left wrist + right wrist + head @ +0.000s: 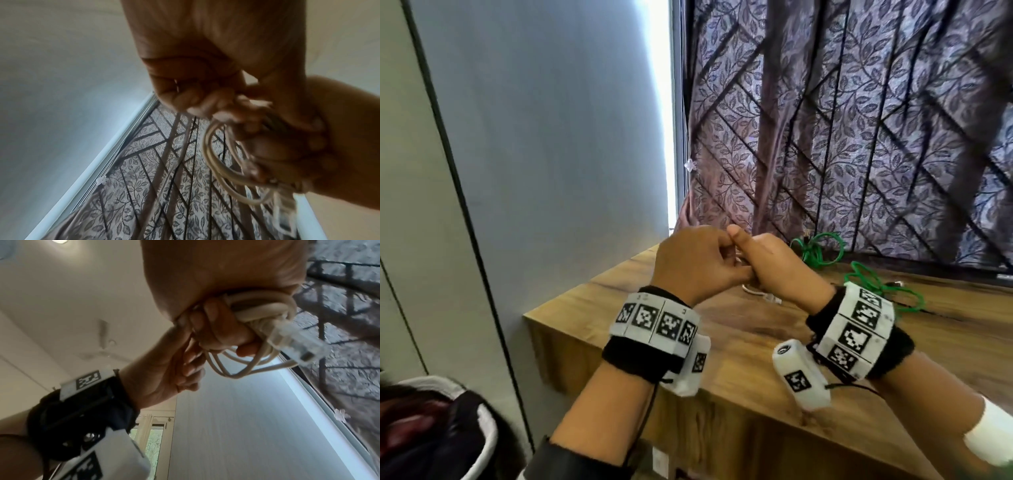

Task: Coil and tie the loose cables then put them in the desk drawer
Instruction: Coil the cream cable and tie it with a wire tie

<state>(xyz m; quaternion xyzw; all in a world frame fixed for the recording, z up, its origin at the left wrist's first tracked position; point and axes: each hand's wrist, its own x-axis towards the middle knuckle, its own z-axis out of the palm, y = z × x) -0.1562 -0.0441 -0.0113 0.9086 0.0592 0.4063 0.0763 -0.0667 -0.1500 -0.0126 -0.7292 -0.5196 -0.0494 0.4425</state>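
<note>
Both hands are gripping one coiled white cable (261, 305) above the near left part of the wooden desk (722, 411), pressed against each other with the knuckles touching. Curling tightly, the fingers of the right hand (780, 270) are closing around the gathered loops, and in the right wrist view several turns of the cable are bunching in that fist while a clear plastic connector (296, 344) is sticking out past the fingertips. Beside it, the left hand (695, 263) is pinching the same bundle from the other side, its fingers bending in around the strands; in the left wrist view the loose loops are hanging below the two fists in a rough arc, blurred at the lower end. A further short stretch of white cable is lying on the desk just under the hands, though whether it belongs to the same cable cannot be told. Farther back on the desk, near the patterned curtain (859, 137), a green cable (815, 251) is lying in loose loops, and a second green cable (893, 291) is sprawling just behind the right wrist. Black bands with white marker blocks are wrapping both wrists.
</note>
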